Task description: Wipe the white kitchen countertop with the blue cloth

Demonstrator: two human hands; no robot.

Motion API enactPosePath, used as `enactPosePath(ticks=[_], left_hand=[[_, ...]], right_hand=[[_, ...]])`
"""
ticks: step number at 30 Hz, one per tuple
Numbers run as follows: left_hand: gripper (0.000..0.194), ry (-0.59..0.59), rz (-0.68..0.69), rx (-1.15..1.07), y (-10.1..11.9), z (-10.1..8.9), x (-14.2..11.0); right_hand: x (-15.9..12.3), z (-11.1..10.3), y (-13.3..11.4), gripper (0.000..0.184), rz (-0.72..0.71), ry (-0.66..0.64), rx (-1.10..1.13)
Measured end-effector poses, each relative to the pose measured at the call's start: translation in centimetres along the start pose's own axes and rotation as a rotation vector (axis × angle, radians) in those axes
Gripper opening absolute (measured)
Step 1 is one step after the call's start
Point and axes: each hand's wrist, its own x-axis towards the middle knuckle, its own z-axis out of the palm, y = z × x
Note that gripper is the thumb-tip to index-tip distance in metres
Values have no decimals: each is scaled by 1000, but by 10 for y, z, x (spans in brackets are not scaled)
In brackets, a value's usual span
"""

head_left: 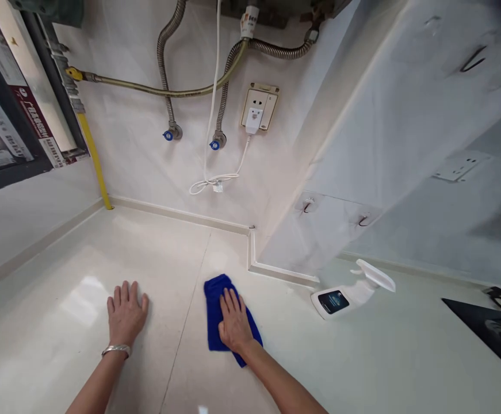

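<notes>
My right hand (236,323) lies on a folded blue cloth (215,307), pressing it flat against the pale countertop (168,253). Its fingers point away from me, and cloth shows on both sides of the hand. To the left, my left hand (126,313) rests palm down on the bare counter with its fingers stretched out, holding nothing. A silver bracelet (117,349) circles that wrist. Right of the cloth stands a white spray bottle (351,293) with a dark label and a white trigger head.
A low ledge (285,275) runs along the wall and steps round the corner. A yellow pipe (95,161) rises at the back left. Above hang hoses and a white cord (209,183) plugged into a wall socket (267,103). A black hob (487,333) lies at right.
</notes>
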Motion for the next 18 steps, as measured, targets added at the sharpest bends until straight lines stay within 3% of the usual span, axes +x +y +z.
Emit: enactPosePath(ticks=[4,10,14,18], left_hand=[[68,-19,-18,-20,1,-3,0],[70,-62,-32,-25,0,-5,2],[70,-63,-19,-15,-1,-4,3],[69,-39,1,-3,-2,-3,3]], right_hand=[[-26,-4,-14,74,-276,-64,135],[-84,-13,-9,69,-451,-163,297],[-125,-37,11,64,-504,-251,339],[-171,-53,48,55,-537,-296,278]])
